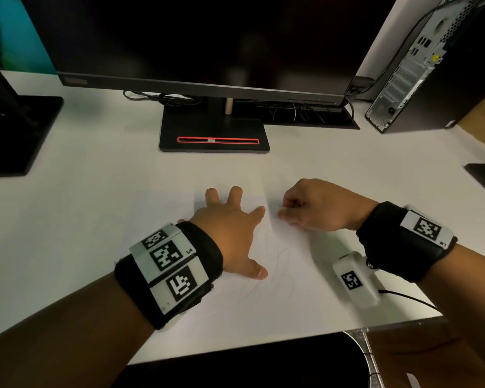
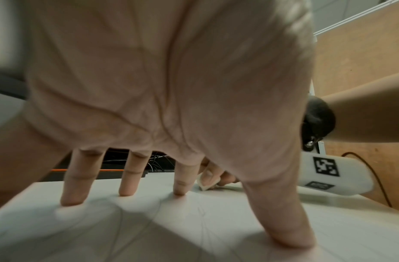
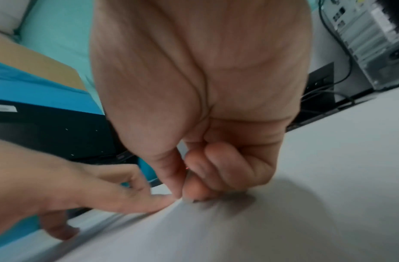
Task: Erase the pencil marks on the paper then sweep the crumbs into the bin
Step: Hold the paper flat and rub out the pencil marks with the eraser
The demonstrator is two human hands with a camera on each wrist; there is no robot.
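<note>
A white sheet of paper (image 1: 297,270) with faint pencil scribbles (image 1: 277,264) lies on the white desk. My left hand (image 1: 230,228) lies flat on the sheet, fingers spread and pressing it down; its fingertips (image 2: 73,200) bear on the paper (image 2: 149,230). My right hand (image 1: 308,208) sits just right of the left index finger, fingers curled. It pinches a small white eraser (image 2: 205,184) whose end touches the paper. In the right wrist view the right hand's fingertips (image 3: 194,193) meet the sheet (image 3: 283,221), and the eraser is hidden.
A monitor (image 1: 207,37) on a black stand (image 1: 213,135) stands behind the paper. A computer tower (image 1: 420,65) is at the back right, a second black stand (image 1: 14,130) at the left. A black chair (image 1: 249,365) sits below the desk's front edge. No bin shows.
</note>
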